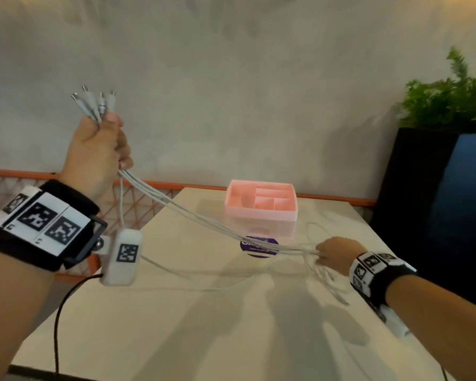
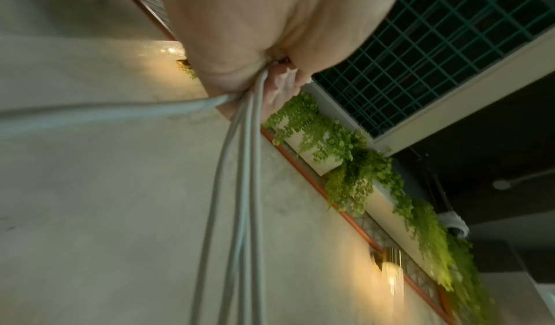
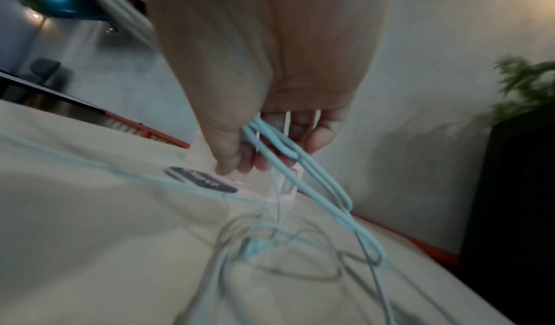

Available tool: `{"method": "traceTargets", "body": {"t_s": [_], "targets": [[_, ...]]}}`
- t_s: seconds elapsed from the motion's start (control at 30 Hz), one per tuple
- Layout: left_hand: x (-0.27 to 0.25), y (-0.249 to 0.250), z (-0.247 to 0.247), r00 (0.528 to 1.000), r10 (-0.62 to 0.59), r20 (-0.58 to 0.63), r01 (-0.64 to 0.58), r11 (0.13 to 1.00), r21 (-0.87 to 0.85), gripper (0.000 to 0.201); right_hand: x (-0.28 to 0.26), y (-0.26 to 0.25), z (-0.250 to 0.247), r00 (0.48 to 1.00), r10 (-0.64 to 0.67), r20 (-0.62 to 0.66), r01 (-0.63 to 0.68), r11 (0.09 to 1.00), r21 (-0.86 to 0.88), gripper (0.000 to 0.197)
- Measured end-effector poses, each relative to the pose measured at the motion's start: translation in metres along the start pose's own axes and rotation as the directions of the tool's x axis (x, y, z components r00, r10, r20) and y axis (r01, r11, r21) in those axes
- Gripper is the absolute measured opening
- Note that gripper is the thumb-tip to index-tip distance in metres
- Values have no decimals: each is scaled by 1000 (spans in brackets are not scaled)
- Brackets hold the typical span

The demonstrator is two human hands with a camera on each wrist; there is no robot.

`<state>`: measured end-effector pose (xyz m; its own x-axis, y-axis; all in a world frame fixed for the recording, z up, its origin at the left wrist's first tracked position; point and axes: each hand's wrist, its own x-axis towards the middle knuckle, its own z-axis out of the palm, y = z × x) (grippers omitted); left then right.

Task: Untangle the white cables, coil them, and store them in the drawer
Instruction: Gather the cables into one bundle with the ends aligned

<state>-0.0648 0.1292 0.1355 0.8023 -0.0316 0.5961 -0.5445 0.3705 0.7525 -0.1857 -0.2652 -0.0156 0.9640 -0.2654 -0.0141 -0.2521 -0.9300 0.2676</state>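
Note:
My left hand (image 1: 109,141) is raised at the left and grips several white cables (image 1: 204,221) in a fist, their plug ends (image 1: 94,101) sticking up above it. The strands run taut down to my right hand (image 1: 324,255), low over the table (image 1: 176,325), which holds them between curled fingers and thumb. In the right wrist view the cables (image 3: 276,147) pass through the right hand (image 3: 264,149) and trail in loose loops on the tabletop. In the left wrist view the cables (image 2: 246,164) leave the left hand (image 2: 270,73) downward. The pink compartment drawer (image 1: 260,213) stands open-topped on the table beyond.
A round purple sticker (image 1: 259,246) lies on the table under the cables. An orange rail (image 1: 204,187) runs behind the table along the wall. A dark planter (image 1: 412,202) with a green plant (image 1: 451,97) stands at the right.

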Motion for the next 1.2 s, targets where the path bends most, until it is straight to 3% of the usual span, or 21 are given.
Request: {"method": "traceTargets", "body": {"t_s": [0.03,0.1,0.2,0.23,0.27,0.33,0.4,0.43,0.5,0.53,0.63,0.7,0.77,0.83,0.9,1.0,1.03,1.1,1.13,1.2], "targets": [[-3,-4,6,1000,-2,6,1,1000,30,26,1,5,-13,999,14,-39,-12,998,60,27],[-10,-10,19,999,-16,47,13,998,65,26,7,12,-48,970,51,-239,2,976,218,22],[-18,-14,36,994,-64,86,56,994,93,25,8,18,-106,803,244,-543,67,869,490,13],[-20,-15,40,991,-83,101,72,992,103,24,6,21,-121,750,308,-585,99,822,560,13],[-23,-15,43,988,-102,118,88,989,117,23,4,22,-130,732,348,-586,136,768,626,14],[-28,-17,49,979,-136,153,111,980,165,21,-2,15,-136,805,309,-506,173,694,699,17],[-34,-22,54,964,-171,202,114,957,265,19,-6,2,-131,886,146,-440,179,768,615,17],[-37,-25,58,954,-178,241,92,940,329,18,-8,-7,-129,908,72,-414,205,783,587,15],[-47,-30,68,915,-190,357,9,892,452,34,-15,-25,-128,940,-71,-335,286,703,651,14],[-53,-33,75,889,-212,407,-29,859,512,44,-18,-33,-128,945,-147,-293,317,636,703,13],[-71,-47,97,775,-309,551,-114,789,604,29,-27,-51,-134,916,-320,-243,377,475,795,12],[-75,-61,104,749,-341,568,-189,712,677,39,-31,-55,-136,901,-344,-265,403,436,805,12],[-74,-69,102,760,-338,556,-215,676,705,43,-30,-52,-127,906,-329,-265,401,475,783,10],[-70,-70,95,781,-332,529,-176,696,696,50,-28,-41,-106,929,-304,-212,362,621,695,8],[-65,-61,86,821,-304,483,-113,743,660,51,-23,-26,-73,962,-262,-84,263,790,553,13],[-53,-52,74,879,-245,409,-108,732,672,35,-5,7,-31,991,-107,78,56,871,489,22],[-51,-52,71,879,-234,415,-137,709,692,38,5,20,-26,996,-79,31,58,898,436,25],[-48,-57,67,881,-191,432,-198,681,705,44,20,36,-39,982,40,-183,19,951,310,29],[-47,-59,66,887,-171,429,-204,687,697,45,23,41,-50,928,129,-348,-33,962,271,28],[-45,-60,65,909,-151,388,-172,712,680,43,19,43,-73,748,172,-641,-27,973,229,24]]}}
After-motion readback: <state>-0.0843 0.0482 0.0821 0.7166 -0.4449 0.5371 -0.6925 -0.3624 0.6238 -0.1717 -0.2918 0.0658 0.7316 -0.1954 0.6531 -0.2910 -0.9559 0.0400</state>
